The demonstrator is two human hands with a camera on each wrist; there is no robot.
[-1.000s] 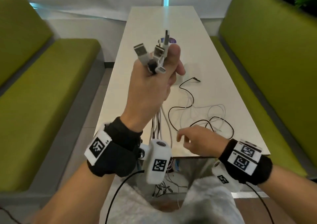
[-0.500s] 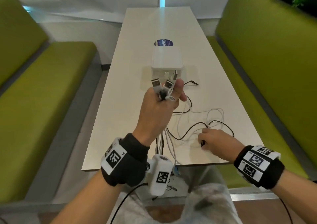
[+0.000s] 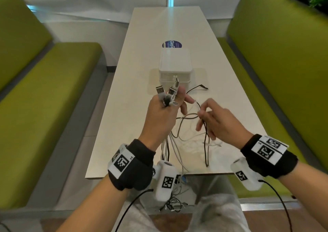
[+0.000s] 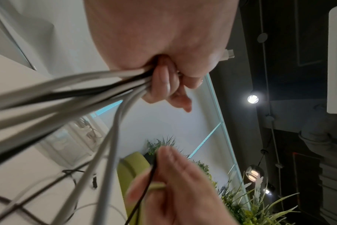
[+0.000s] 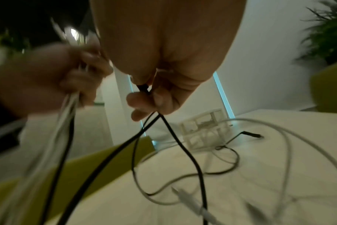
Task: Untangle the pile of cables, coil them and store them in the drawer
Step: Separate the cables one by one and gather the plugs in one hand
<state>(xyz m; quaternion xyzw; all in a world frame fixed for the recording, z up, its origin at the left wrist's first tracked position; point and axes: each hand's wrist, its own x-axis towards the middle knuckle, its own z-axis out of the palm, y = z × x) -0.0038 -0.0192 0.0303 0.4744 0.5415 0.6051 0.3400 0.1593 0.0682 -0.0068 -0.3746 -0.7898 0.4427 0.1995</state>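
R hand (image 3: 218, 119) lifted off table (image 3: 236, 125), fingers pinching black cable (image 5: 183, 146); L hand (image 3: 159, 114) fist grips cable bundle (image 4: 67, 89).

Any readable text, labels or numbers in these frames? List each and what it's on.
"ClayG", cut off by the white box: on the round dark blue sticker on the table.
"L5", likely, small: beside the square marker on the left wristband.
Small characters beside the markers on the right wristband: too small to read.
Square markers on both wristbands and both wrist cameras: coded patterns, no words.
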